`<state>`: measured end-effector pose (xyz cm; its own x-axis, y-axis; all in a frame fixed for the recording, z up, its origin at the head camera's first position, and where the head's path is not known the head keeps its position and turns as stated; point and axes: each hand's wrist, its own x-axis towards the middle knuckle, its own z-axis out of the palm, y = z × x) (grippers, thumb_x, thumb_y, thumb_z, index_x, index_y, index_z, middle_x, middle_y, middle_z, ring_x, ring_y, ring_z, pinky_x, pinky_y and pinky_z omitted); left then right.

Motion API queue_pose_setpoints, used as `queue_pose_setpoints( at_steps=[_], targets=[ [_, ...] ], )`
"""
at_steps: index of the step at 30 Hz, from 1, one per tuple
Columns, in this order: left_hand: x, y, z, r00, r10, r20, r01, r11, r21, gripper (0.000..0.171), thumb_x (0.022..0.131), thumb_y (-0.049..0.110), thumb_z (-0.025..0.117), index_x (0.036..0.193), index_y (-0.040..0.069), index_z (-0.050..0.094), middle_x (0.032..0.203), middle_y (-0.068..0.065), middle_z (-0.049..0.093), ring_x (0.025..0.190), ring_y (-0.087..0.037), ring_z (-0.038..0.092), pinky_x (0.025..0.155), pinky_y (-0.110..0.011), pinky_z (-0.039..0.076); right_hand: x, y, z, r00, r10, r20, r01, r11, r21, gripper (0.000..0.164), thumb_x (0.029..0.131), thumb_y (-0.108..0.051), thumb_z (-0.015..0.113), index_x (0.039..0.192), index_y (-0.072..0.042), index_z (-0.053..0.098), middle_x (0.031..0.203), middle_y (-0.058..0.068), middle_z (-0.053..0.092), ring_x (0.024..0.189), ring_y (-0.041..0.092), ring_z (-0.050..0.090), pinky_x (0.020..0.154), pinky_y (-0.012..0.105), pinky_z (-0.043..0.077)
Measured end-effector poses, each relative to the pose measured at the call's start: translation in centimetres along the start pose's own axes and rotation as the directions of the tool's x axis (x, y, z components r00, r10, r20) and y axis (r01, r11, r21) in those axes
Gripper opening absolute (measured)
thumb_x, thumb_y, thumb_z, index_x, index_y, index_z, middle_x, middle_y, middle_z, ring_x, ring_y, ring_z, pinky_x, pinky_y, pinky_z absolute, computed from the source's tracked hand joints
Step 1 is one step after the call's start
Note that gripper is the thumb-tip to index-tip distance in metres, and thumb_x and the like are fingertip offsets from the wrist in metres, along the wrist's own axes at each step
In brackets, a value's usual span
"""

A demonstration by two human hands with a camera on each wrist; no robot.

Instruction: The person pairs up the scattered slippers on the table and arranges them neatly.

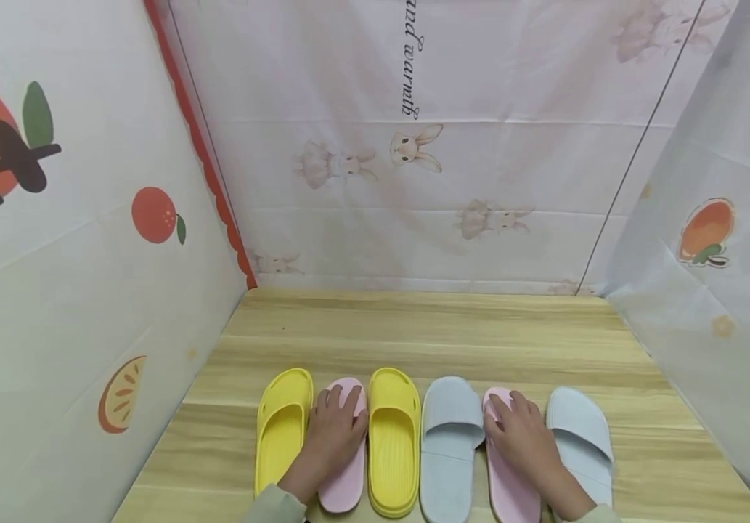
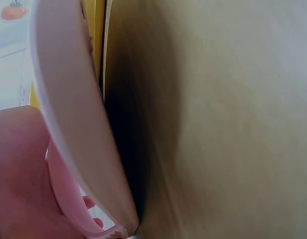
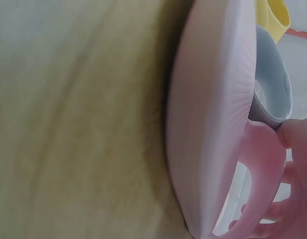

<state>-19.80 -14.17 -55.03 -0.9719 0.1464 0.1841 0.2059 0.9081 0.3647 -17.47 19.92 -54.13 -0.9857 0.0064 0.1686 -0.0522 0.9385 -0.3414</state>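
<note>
Two pink slippers lie among yellow and grey ones on a wooden surface. My left hand grips the left pink slipper over its strap, thumb on the right side. My right hand holds the right pink slipper the same way, thumb on the left side. Both palms cover most of the straps. In the left wrist view the pink slipper's sole edge has a dark shadow beside it. Fingers show past the pink strap in the right wrist view.
A yellow slipper stands left of the left pink one, another yellow slipper right of it. One grey slipper touches the right pink slipper's side; a second grey slipper lies farther right. Printed cloth walls enclose the surface.
</note>
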Motion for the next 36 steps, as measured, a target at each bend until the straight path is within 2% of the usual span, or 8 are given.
queue_pose_setpoints(
  at_steps=[8,14,21,26,31,36],
  targets=[
    [0.4,-0.1,0.0,1.000,0.027,-0.008,-0.027,1.000,0.007,0.048,0.104,0.036,0.046,0.146,0.014,0.049,0.142,-0.023,0.046,0.127,-0.043,0.040,0.094,-0.061,0.040,0.0,-0.1,-0.3,1.000,-0.004,0.004,0.004,1.000,0.008,0.047,0.102,-0.036,0.051,0.142,-0.012,0.058,0.142,0.028,0.049,0.130,0.052,0.045,0.087,0.074,0.045],
    [1.3,0.0,-0.5,0.999,0.023,0.026,-0.023,1.000,0.000,0.049,0.104,0.037,0.044,0.147,0.012,0.048,0.142,-0.025,0.045,0.127,-0.044,0.040,0.094,-0.063,0.040,0.6,-0.2,-0.7,0.999,-0.025,-0.022,0.025,1.000,0.008,0.045,0.102,-0.035,0.053,0.140,-0.011,0.060,0.139,0.030,0.051,0.127,0.053,0.047,0.089,0.074,0.045],
    [2.5,0.0,-0.8,0.997,0.014,0.071,-0.013,1.000,-0.017,0.050,0.106,0.039,0.040,0.149,0.015,0.044,0.145,-0.024,0.043,0.131,-0.044,0.036,0.099,-0.062,0.037,1.4,-0.2,-1.4,0.999,-0.037,-0.014,0.037,0.999,0.030,0.044,0.102,-0.032,0.054,0.138,-0.009,0.061,0.136,0.032,0.052,0.125,0.055,0.048,0.093,0.073,0.043],
    [3.3,0.2,-1.0,0.996,0.040,0.083,-0.039,0.999,-0.014,0.049,0.106,0.037,0.040,0.148,0.013,0.043,0.142,-0.024,0.043,0.128,-0.045,0.037,0.097,-0.064,0.037,2.1,0.1,-1.5,0.998,-0.051,-0.029,0.052,0.998,0.029,0.043,0.102,-0.032,0.054,0.138,-0.009,0.061,0.134,0.032,0.052,0.123,0.056,0.048,0.090,0.073,0.044],
    [4.1,0.3,-1.3,0.992,0.027,0.122,-0.025,1.000,-0.013,0.049,0.106,0.036,0.041,0.149,0.013,0.041,0.144,-0.027,0.040,0.130,-0.047,0.037,0.098,-0.066,0.038,2.8,0.4,-1.3,0.999,-0.046,-0.013,0.046,0.998,0.030,0.045,0.101,-0.032,0.054,0.138,-0.008,0.060,0.136,0.033,0.051,0.124,0.056,0.047,0.092,0.073,0.043],
    [4.5,0.1,-1.2,0.991,0.023,0.132,-0.020,0.999,-0.028,0.049,0.105,0.034,0.040,0.148,0.011,0.041,0.144,-0.029,0.039,0.130,-0.049,0.036,0.096,-0.068,0.037,3.2,0.7,-1.0,0.999,-0.043,0.011,0.043,0.998,0.036,0.045,0.101,-0.031,0.054,0.138,-0.007,0.059,0.137,0.035,0.049,0.124,0.058,0.047,0.094,0.073,0.041]
  ],
)
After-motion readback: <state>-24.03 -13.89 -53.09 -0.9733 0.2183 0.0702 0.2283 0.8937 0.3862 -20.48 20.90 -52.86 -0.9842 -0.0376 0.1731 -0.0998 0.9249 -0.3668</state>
